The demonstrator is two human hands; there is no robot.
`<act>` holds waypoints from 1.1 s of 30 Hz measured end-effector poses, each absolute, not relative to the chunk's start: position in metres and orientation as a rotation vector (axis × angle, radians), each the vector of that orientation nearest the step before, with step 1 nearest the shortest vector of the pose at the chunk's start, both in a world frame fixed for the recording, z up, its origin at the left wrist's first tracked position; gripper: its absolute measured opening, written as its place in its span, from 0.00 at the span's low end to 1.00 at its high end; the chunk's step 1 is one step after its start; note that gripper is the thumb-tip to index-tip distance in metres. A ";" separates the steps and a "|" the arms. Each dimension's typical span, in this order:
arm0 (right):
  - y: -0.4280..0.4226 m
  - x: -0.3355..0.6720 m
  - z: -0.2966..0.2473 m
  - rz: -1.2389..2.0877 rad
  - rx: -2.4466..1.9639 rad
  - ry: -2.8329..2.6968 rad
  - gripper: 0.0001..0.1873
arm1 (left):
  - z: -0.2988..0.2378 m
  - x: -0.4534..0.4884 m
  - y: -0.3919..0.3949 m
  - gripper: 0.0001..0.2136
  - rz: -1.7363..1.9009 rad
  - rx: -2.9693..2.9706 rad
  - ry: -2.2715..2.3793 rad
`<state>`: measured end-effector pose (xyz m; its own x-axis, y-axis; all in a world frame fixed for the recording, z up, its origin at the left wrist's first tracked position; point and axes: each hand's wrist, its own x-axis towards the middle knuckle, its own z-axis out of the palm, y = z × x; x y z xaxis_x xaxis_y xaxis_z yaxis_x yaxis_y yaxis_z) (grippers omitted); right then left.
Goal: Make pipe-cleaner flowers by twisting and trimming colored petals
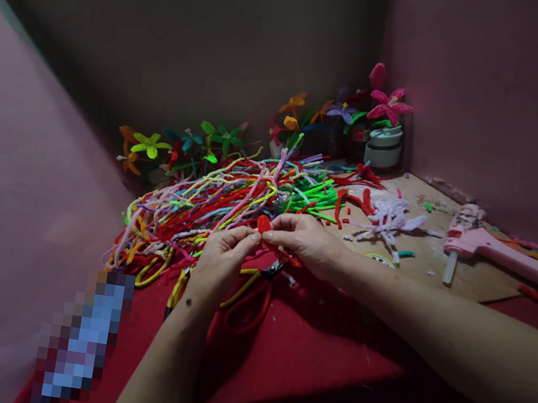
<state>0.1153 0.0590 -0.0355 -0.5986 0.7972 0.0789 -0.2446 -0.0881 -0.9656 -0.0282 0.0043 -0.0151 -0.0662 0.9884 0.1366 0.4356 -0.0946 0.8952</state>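
Observation:
My left hand [221, 258] and my right hand [304, 242] meet over the red cloth [305, 362], both pinching a small red pipe-cleaner piece [264, 224] bent into a loop. The fingertips of both hands are pressed together on it. Just behind them lies a big heap of coloured pipe cleaners [218, 204]. Under my hands, red-handled scissors [254, 303] rest on the cloth.
A pink glue gun [499, 249] lies at the right on a cardboard sheet [423, 251], near a pale lilac pipe-cleaner flower [390, 219]. Finished pipe-cleaner flowers [222, 137] line the wall, some in a white pot [383, 148]. Walls close in on three sides.

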 end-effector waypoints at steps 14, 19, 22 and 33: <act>0.063 0.114 -0.039 1.908 -0.672 -1.337 0.08 | -0.007 -0.018 0.000 0.08 1.195 1.371 1.711; 0.058 0.113 -0.040 1.795 -0.674 -1.353 0.07 | -0.008 -0.018 0.002 0.07 1.137 1.361 1.755; 0.057 0.111 -0.044 1.684 -0.627 -1.386 0.05 | -0.009 -0.015 0.003 0.06 1.075 1.312 1.684; 0.053 0.104 -0.048 1.365 -0.764 -1.647 0.05 | -0.019 -0.014 0.011 0.01 1.127 1.228 1.674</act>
